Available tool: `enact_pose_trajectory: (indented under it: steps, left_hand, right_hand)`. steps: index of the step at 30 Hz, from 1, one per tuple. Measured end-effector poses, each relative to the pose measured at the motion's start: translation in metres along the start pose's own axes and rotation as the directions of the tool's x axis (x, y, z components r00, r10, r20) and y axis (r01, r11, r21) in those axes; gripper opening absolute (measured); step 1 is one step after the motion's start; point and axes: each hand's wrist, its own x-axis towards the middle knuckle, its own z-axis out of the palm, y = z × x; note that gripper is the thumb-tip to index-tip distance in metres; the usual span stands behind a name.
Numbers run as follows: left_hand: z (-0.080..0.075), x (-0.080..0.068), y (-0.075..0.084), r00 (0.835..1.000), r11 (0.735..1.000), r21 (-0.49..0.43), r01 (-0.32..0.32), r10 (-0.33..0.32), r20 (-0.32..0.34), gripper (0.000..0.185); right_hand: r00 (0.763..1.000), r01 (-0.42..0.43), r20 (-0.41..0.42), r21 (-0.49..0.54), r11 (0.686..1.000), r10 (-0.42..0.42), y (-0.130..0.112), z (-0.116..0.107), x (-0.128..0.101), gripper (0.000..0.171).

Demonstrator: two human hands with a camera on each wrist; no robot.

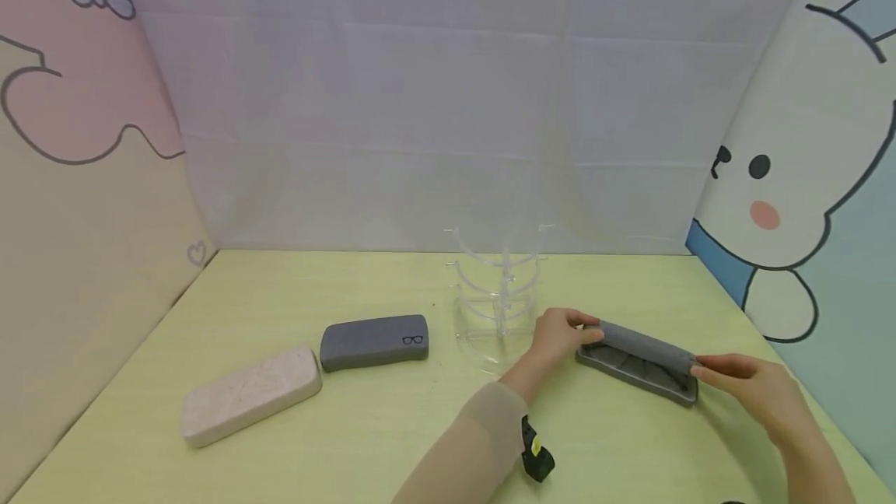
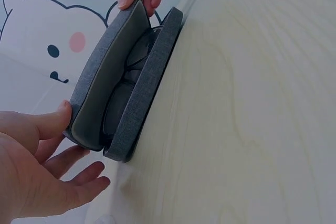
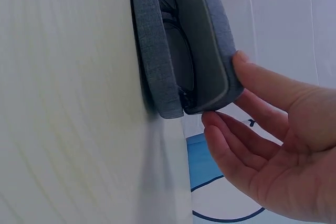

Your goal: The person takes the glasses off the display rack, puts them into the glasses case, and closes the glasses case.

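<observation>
The grey glasses case [image 1: 638,364] lies on the yellow-green surface [image 1: 392,426] at the right, just in front of the clear acrylic stand [image 1: 498,294]. Its lid is part-raised; dark spectacles [image 2: 128,77] rest inside the tray.

The left hand [image 1: 556,335] holds the lid's left end, thumb on the outer face, fingers loosely spread beneath. The right hand [image 1: 752,387] holds the opposite end the same way, thumb pressed to the lid edge, fingers relaxed.

Recommended handling: keep both ends level so the hinge does not twist. Confirm that the temples lie fully within the tray before the lid moves. Keep the base flat against the surface.

A closed grey case [image 1: 374,341] and a cream case [image 1: 250,395] lie well apart to the left.
</observation>
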Motion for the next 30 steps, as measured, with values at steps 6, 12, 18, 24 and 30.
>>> enact_pose_trajectory:
  steps: [6, 12, 18, 24, 30]
  left_hand:
    - [0.005, -0.001, -0.014, 1.000, 0.998, -0.061, 0.026, -0.025, 0.012, 0.012]
    - [0.005, -0.002, -0.014, 0.999, 0.996, -0.088, 0.034, -0.034, 0.005, 0.012]
    - [0.009, -0.006, -0.011, 0.998, 0.998, -0.040, 0.041, -0.043, -0.035, 0.014]
    - [0.011, -0.008, -0.012, 0.999, 1.000, -0.006, 0.005, -0.005, -0.054, 0.015]
    - [0.005, -0.013, -0.007, 0.999, 0.999, 0.036, 0.015, -0.014, -0.034, 0.016]
  right_hand:
    - [1.000, 0.019, 0.009, -0.105, 0.994, -0.018, 0.002, 0.004, 0.003, 0.047]
    - [0.999, 0.037, 0.000, -0.118, 0.992, -0.038, 0.002, 0.004, 0.004, 0.046]
    - [0.998, 0.064, -0.015, -0.141, 0.988, -0.066, 0.002, 0.006, 0.003, 0.043]
    - [0.997, 0.068, -0.015, -0.145, 0.987, -0.071, 0.001, 0.007, 0.003, 0.043]
    - [0.997, 0.070, -0.032, -0.157, 0.985, -0.076, -0.003, 0.005, 0.003, 0.043]
